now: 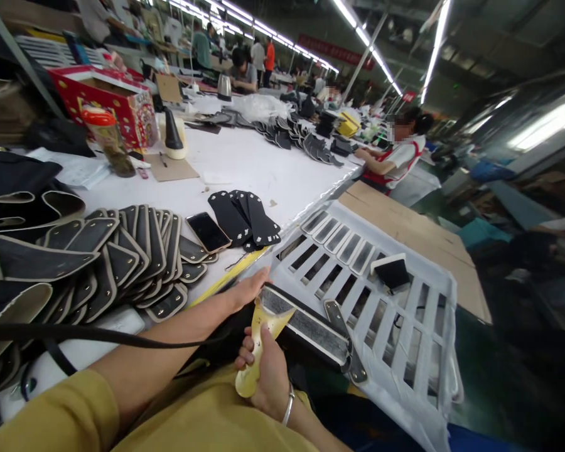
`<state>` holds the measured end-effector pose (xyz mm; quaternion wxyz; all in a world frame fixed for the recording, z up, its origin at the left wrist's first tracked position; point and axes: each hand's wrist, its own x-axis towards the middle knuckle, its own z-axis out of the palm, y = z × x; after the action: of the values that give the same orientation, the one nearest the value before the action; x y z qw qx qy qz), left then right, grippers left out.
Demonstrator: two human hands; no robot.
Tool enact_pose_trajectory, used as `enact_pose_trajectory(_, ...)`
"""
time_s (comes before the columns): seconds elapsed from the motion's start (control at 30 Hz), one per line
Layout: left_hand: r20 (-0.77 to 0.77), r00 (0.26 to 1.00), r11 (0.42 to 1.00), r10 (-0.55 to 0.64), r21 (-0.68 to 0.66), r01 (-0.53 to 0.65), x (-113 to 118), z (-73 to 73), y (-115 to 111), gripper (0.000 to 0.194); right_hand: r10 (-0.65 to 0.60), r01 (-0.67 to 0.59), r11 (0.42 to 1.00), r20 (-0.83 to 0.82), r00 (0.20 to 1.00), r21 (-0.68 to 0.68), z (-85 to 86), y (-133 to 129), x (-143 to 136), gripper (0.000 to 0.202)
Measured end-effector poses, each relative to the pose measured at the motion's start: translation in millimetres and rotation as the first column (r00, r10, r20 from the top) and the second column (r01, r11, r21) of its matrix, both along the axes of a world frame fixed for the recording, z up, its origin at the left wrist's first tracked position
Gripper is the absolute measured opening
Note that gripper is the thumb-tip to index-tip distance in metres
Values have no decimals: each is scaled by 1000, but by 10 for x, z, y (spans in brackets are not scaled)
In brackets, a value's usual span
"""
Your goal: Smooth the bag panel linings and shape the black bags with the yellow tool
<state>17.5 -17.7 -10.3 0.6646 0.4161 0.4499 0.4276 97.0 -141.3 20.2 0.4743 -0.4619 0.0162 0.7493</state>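
A long black piece (317, 329) with a grey inner face and pale edges lies at the near edge of the rack. My left hand (250, 289) is closed at its upper left end, the fingers partly hidden. My right hand (268, 370), a bracelet at its wrist, grips a pale yellow tool (273, 323) whose wide, curved end rests against the grey face. A narrow black strap with metal studs (339, 314) sticks out beyond the piece at its right.
Many black trimmed pieces (122, 257) are piled at left, near a phone (208, 232) and black oval parts (238, 216). A white slatted rack (381, 314) holds a small black block (392, 273). Cardboard (419, 245) lies beyond. A person (398, 157) sits at back right.
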Motion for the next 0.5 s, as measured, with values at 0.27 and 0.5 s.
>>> enact_pose_trajectory(0.27,291,957,957,15,-281,70,-368,-190,-141,38,-49,-1,918,117,992,397,272,208,443,17)
enact_pose_trajectory(0.5,341,940,942,-2,-314,116,-317,-312,-106,42,-177,-92,821,405,897,563,295,955,327,15)
